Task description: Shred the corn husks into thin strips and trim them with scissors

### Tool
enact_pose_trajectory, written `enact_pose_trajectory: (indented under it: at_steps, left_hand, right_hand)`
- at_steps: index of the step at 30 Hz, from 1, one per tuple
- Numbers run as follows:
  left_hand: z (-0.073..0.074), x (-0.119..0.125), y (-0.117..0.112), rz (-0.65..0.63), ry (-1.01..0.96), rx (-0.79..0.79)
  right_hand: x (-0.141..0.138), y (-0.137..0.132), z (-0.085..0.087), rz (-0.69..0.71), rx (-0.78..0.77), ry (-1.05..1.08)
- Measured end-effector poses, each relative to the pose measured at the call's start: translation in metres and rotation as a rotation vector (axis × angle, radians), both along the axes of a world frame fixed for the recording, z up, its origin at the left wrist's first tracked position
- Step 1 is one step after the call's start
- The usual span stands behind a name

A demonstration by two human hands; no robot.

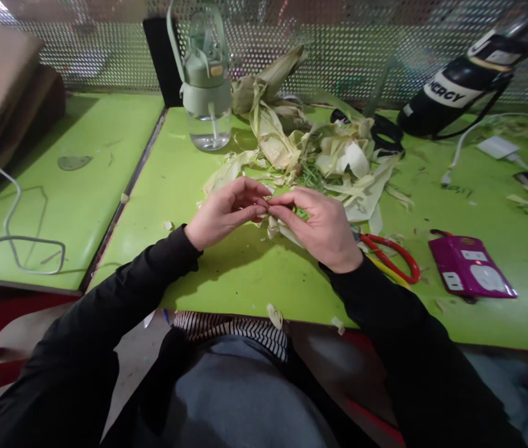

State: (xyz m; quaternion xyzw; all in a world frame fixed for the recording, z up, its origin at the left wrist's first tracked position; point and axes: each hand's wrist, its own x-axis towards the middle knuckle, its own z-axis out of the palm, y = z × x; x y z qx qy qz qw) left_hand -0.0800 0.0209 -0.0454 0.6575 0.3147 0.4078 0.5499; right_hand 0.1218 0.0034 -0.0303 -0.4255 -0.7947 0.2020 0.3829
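Mid-frame, my left hand (229,211) and right hand (322,227) met, both pinched closed on a pale husk (272,229). A husk heap (280,146) crowded the counter (231,280) just beyond, between bottle (208,93) and upper-right flask (451,96); a red-handled tool (414,267) and purple socket (460,283) lay right.

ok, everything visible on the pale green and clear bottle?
The pale green and clear bottle stands upright on the lime-green table, beyond the left hand. Plastic-looking: green top with a raised loop handle and small tan tab, transparent lower body showing a pale straw and clear liquid. Pale leafy husks lie close by; contact unclear.
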Motion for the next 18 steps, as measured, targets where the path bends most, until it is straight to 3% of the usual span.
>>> enact_pose_trajectory:
  at_steps: [5,13,18]
  left_hand:
    - [-0.007,0.0,0.002,0.001,0.11,0.01]
    - [-0.006,-0.003,-0.001,0.095,0.578,0.462]
    - [-0.012,0.001,-0.006,-0.002,0.67,0.551]
  right_hand:
    - [0.005,0.005,0.0,-0.007,-0.091,0.037]
    - [0.022,0.007,0.011,0.121,-0.041,-0.337]
    - [0.022,0.004,0.009,0.074,-0.064,-0.243]
